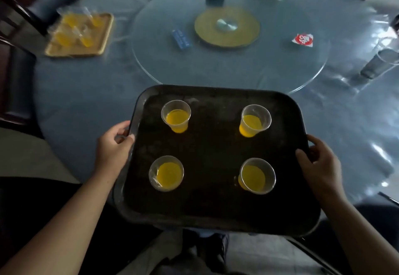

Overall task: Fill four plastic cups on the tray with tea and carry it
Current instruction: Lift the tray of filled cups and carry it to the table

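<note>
Holding the tray (216,199) level is the whole job from here: it looks lifted, its near edge out past the table (86,101) and over the floor, its far edge above the table's near rim. On it stand four cups (176,116), one toward each corner, well apart, upright, each roughly half full of yellow-orange liquid. The left hand (114,147) is closed on the left rim, thumb on top and fingers curled under; the right hand (319,164) is closed on the right rim the same way.

The likeliest trouble, as I judge it, is a tilt. The cups are light, thin plastic on a smooth dark surface with nothing to hold them, so one hand rising or a quick turn could slide them or tip one. A sudden stop would slosh the tea, though the low fill gives some margin. Both grips sit toward the middle of the sides, so the near edge could sag.

Farther out, a glass turntable (228,76) and a second tray (81,34) of filled cups lie at the left; swinging wide could clip them
</note>
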{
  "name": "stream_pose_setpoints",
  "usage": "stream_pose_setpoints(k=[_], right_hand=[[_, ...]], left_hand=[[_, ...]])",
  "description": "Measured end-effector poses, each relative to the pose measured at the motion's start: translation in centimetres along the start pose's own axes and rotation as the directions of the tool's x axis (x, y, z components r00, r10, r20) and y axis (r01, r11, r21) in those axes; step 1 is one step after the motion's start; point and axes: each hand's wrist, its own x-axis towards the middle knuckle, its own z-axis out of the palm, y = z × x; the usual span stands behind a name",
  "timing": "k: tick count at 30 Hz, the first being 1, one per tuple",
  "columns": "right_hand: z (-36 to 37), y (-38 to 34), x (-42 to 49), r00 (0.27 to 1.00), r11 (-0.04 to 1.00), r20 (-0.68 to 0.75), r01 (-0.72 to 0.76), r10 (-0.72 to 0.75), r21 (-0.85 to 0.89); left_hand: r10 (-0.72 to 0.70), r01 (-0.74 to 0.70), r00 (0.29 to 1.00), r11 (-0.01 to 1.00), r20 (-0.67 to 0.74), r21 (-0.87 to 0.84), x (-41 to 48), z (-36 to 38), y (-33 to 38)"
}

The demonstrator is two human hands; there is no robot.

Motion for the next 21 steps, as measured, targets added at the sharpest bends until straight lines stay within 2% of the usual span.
stream_pose_setpoints(k=[11,21], right_hand=[[5.3,2.5,0.8,0.998,0.996,0.026,-0.053,0.055,-0.07],[8.6,4.0,1.5,0.997,0.992,0.056,-0.043,0.049,-0.116]], left_hand=[[-0.077,0.077,0.997,0.997,-0.005,0.019,1.8,3.4,-5.5],[-0.079,0.081,0.997,0.994,-0.023,0.075,2.4,5.1,-9.7]])
